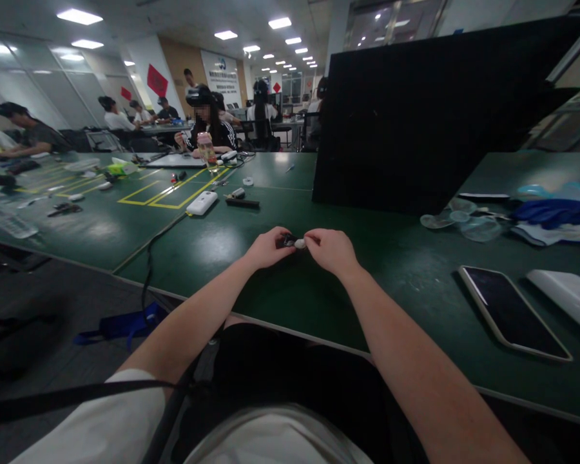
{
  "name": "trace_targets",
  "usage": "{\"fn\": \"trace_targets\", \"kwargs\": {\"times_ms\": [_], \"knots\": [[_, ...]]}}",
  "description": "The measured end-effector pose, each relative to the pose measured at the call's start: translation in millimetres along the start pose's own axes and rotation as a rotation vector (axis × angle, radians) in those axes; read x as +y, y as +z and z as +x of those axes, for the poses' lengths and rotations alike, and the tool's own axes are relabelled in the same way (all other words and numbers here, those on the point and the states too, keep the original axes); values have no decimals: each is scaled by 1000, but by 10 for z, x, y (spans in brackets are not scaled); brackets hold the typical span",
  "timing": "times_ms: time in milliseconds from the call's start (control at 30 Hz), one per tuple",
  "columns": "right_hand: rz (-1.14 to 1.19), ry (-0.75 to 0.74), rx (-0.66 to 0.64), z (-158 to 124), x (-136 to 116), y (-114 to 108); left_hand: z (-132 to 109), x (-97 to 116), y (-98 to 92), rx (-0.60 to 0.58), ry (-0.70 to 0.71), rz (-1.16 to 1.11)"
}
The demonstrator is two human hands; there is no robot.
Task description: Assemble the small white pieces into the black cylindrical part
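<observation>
Both my hands meet over the green table (280, 283), just beyond its near edge. My left hand (267, 248) is closed in a pinch on a small dark object (289, 241). My right hand (331, 250) is closed too, its fingertips pinching a small white piece (300, 243) that touches the dark object. What the two small parts are is too small to tell.
A phone (510, 310) lies face up at the right, beside a white device (568, 293). A tall black panel (415, 122) stands behind my hands. Blue cloth and clear plastic bits (551, 212) lie far right. A white box (202, 203) with a cable lies left. Other people sit at the far tables.
</observation>
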State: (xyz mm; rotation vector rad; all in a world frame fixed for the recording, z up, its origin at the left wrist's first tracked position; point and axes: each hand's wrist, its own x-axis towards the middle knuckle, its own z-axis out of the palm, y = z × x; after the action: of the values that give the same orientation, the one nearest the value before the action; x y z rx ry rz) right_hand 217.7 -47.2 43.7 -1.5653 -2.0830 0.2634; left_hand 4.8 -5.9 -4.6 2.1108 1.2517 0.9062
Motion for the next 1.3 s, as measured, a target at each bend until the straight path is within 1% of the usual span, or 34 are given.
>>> {"fn": "trace_targets", "kwargs": {"times_ms": [100,200,267,400,467,533,600,667,733,800,967,1100,1300], "knots": [[-29,83,34,-2,-14,-12,7,-4,1,-3,-2,10],[14,126,61,-13,-30,-27,5,13,-7,-7,-12,30],[35,104,55,-21,-38,-30,-1,26,-12,-5,-13,38],[44,11,37,-24,-33,-11,-12,36,-12,-3,-15,31],[36,-1,21,-17,-24,-1,-12,34,-10,-1,-12,25],[6,31,1,-7,-16,1,-9,33,-8,0,-6,24],[-38,101,-8,1,-11,-7,-4,36,-8,-1,-6,25],[-62,170,-1,6,-14,-22,-1,45,-9,-7,-16,28],[-52,201,15,4,-24,-34,-1,58,-11,-9,-28,31],[-26,178,22,-4,-37,-37,-5,69,-15,-9,-31,31],[17,52,-10,-23,-57,-18,-14,73,-22,-13,-6,12],[8,26,-27,-20,-49,-11,-5,41,-6,-2,-2,9],[-44,163,-54,7,-16,0,2,23,0,-6,-13,29]]}}
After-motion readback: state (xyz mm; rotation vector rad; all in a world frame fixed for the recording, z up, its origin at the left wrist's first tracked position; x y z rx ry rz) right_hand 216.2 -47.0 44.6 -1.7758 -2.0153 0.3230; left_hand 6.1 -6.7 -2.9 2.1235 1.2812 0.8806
